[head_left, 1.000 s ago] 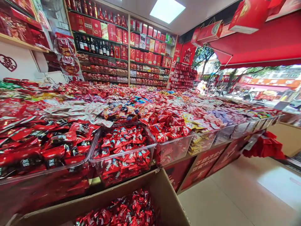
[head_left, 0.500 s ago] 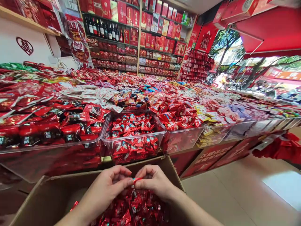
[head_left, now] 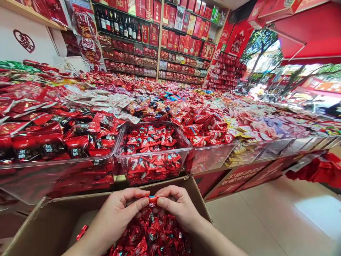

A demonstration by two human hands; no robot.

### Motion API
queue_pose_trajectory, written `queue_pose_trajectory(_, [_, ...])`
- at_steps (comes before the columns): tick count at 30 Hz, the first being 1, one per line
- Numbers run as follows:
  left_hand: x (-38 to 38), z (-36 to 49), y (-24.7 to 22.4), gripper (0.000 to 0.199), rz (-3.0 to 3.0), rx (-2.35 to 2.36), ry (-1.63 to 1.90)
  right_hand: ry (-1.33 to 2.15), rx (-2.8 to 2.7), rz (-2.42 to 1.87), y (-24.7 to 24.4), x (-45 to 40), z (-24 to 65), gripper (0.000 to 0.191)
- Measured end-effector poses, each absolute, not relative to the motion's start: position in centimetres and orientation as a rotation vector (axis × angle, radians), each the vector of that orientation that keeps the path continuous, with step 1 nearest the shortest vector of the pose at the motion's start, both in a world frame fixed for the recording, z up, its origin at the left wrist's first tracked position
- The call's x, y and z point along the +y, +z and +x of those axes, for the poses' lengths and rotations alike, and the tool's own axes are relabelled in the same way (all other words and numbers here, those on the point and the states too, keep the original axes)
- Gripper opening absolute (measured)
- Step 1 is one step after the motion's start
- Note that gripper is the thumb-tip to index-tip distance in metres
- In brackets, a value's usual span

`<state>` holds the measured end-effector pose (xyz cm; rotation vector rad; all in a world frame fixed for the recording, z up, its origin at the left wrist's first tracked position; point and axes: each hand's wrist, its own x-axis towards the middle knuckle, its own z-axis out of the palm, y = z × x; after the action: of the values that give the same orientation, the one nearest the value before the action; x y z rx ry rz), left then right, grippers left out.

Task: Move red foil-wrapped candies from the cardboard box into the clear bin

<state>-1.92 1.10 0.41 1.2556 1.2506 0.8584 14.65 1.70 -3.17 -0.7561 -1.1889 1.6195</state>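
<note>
Between my two hands is one small red wrapped candy (head_left: pixel 152 201) with a bit of blue on its wrapper. My left hand (head_left: pixel 125 206) pinches its left end between thumb and fingers. On the other end, my right hand (head_left: pixel 176 204) has the same kind of pinch. Both hands are over an open cardboard box (head_left: pixel 80 202). Inside it lies a heap of shiny red wrapped candies (head_left: pixel 149 236), partly hidden by my hands and forearms. Just beyond the box stands a clear plastic bin (head_left: pixel 153 154) filled with similar red candies.
Clear bins of red and black packets (head_left: pixel 50 147) stand on the left, red packets (head_left: pixel 205 129) and yellow packets (head_left: pixel 237 142) on the right. Shelves with bottles (head_left: pixel 119 26) and red boxes rise behind. Tiled floor (head_left: pixel 255 209) lies to the right.
The candy now shows more fully, stretched level between my fingertips, where before it was mostly covered. My hands have moved slightly apart, and the view has shifted a little.
</note>
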Motion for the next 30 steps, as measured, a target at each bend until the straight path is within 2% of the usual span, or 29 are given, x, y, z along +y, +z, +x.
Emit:
queue_pose_trajectory(3, [1.0,-1.7,0.5,0.025,1.197,1.198,0.864,1.265,-1.412,-0.780,-2.8,1.5,14.9,0.007])
queue_pose_trajectory(6, [1.1,-1.7,0.2,0.026,1.063,1.088,0.872,1.055,-1.619,-0.737,-2.5,1.1,15.0,0.012])
queue_pose_trajectory(10, [1.2,-1.9,-0.4,0.042,1.018,1.093,0.985,1.313,-1.421,-0.668,-2.8,0.9,14.5,0.030])
queue_pose_trajectory(12, [1.1,-1.8,-0.6,0.047,1.030,1.121,1.021,1.482,-1.237,-0.701,-3.2,1.0,14.1,0.031])
queue_pose_trajectory(15, [1.0,-1.6,-0.6,0.041,1.014,1.133,1.024,1.569,-1.125,-0.822,-3.4,1.2,13.7,0.026])
queue_pose_trajectory(20, [0.9,-1.4,-0.2,0.025,1.021,1.149,1.001,1.637,-1.060,-0.829,-3.1,1.2,13.7,0.030])
queue_pose_trajectory(24, [1.0,-1.7,-0.2,0.020,0.986,1.096,1.011,1.776,-0.916,-0.825,-3.4,1.4,13.5,0.033])
queue_pose_trajectory(27, [1.3,-1.7,-0.2,0.026,0.823,1.073,1.036,1.716,-1.065,-0.917,-3.1,1.5,13.7,0.031])
queue_pose_trajectory(30, [1.4,-1.6,0.1,0.030,0.736,1.113,1.046,1.386,-1.416,-1.035,-0.4,1.2,14.8,0.019])
